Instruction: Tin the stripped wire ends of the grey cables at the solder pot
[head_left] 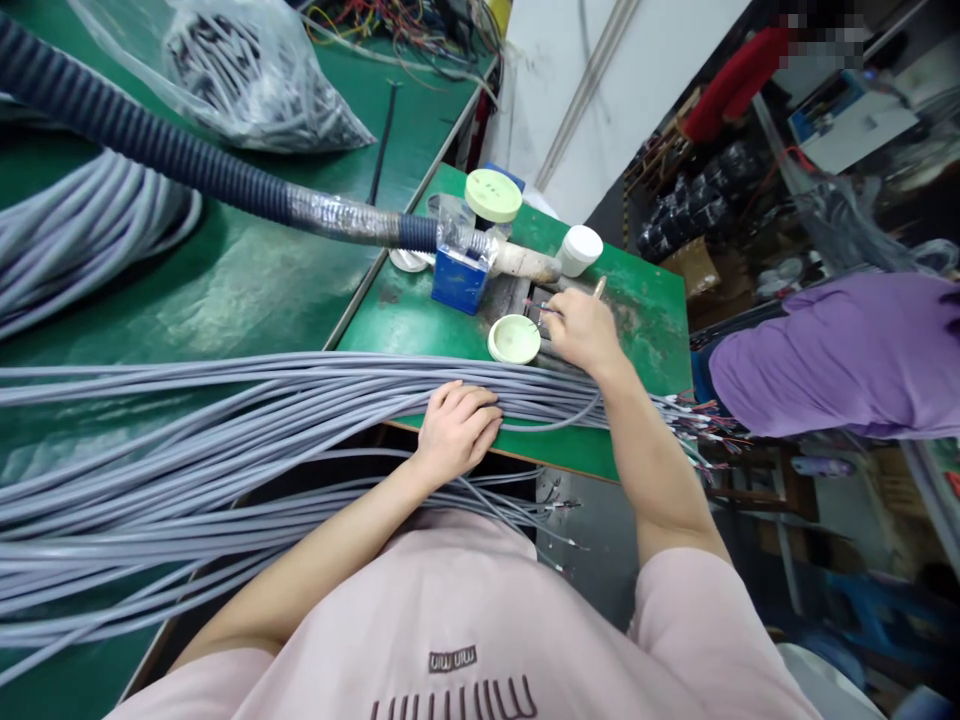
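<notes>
My left hand (459, 428) lies palm down on a thick bundle of grey cables (315, 395), its fingers stretched over them. One cable curves from under it towards my right wrist. My right hand (581, 328) is closed in a pinch over the far side of the small table. Thin coloured wires (541, 306) stick out of its fingers to the left, above the rim of a shallow pale-green dish (514, 340). The cable behind these wires is mostly hidden by the hand. A short tan rod (599, 287) shows just beyond my knuckles.
A dark ribbed hose (247, 185) ends above a blue box (459, 280). Near it stand a white jar (580, 250) and a light-green lidded tub (493, 195). Stripped cable ends (701, 420) overhang the right edge. A bag of cable pieces (240, 75) lies back left. A person in purple (832, 355) is at right.
</notes>
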